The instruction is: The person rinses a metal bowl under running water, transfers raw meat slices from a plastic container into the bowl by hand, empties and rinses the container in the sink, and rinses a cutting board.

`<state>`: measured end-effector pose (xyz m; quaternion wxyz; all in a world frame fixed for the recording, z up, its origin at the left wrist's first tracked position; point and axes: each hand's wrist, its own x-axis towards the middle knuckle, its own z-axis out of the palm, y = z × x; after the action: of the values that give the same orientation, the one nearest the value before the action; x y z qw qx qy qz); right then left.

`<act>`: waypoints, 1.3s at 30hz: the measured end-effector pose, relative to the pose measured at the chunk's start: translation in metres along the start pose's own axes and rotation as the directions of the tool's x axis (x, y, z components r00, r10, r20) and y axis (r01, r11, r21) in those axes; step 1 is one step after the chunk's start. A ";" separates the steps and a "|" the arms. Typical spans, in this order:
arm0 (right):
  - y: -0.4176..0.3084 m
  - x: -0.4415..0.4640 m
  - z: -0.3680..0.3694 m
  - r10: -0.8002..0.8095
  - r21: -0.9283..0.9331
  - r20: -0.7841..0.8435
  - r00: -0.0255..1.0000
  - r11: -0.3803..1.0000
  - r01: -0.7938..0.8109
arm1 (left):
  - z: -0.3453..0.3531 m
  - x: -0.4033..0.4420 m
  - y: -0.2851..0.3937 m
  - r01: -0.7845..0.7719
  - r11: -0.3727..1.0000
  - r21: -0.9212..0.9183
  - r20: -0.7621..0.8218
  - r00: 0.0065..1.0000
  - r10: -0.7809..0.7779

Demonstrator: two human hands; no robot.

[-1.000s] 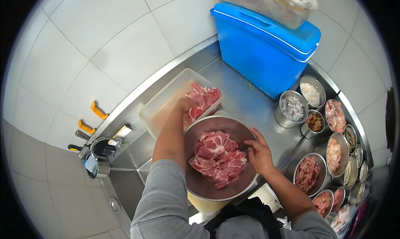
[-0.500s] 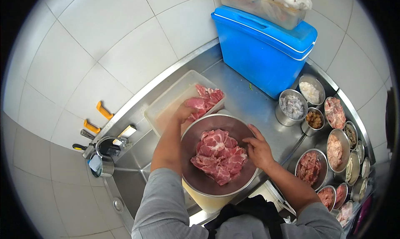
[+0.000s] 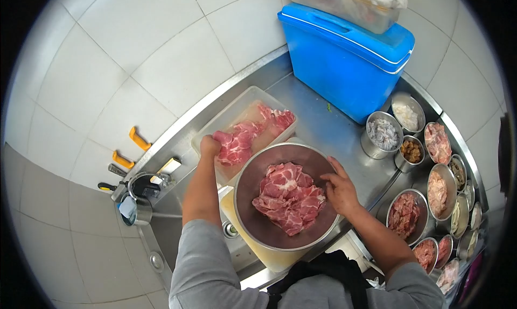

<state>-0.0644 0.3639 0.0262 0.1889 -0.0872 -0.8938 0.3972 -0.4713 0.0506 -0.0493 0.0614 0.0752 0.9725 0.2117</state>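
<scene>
A large metal bowl with raw meat slices in it is tilted toward me over a yellowish cutting board. My right hand is closed on the bowl's right rim, some fingers reaching inside. Behind the bowl's left side is a clear plastic tub holding more raw meat. At the tub's left end my left hand pinches the edge of a meat slice, which lies spread across the tub. The lower end of the tub is partly hidden by the bowl.
A blue cooler stands at the back with a plastic container on top. Several metal bowls of meat and seafood line the right side, including one with minced-looking meat. A sink, knives and a metal pot are left.
My left hand has moved left within the tub, drawing a meat slice out flat from the bunched meat at the far end. My right hand stays on the bowl rim.
</scene>
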 end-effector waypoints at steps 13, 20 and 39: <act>0.002 0.001 0.000 0.037 0.017 0.033 0.999 0.999 -0.038 | 0.021 -0.068 0.098 -0.127 0.953 0.277 0.009 0.991 0.130; 0.002 0.000 0.001 -0.023 -0.025 -0.013 1.000 0.999 0.023 | 0.036 0.006 0.027 0.039 0.966 -0.254 -0.063 0.996 -0.057; -0.002 0.001 0.000 0.002 0.034 -0.005 1.000 0.999 -0.002 | 0.025 -0.071 0.069 -0.351 0.934 0.071 0.442 0.850 0.285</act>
<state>-0.0653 0.3628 0.0280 0.1923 -0.0861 -0.8863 0.4124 -0.3899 0.1103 -0.0370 0.2296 0.2840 0.9226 0.1240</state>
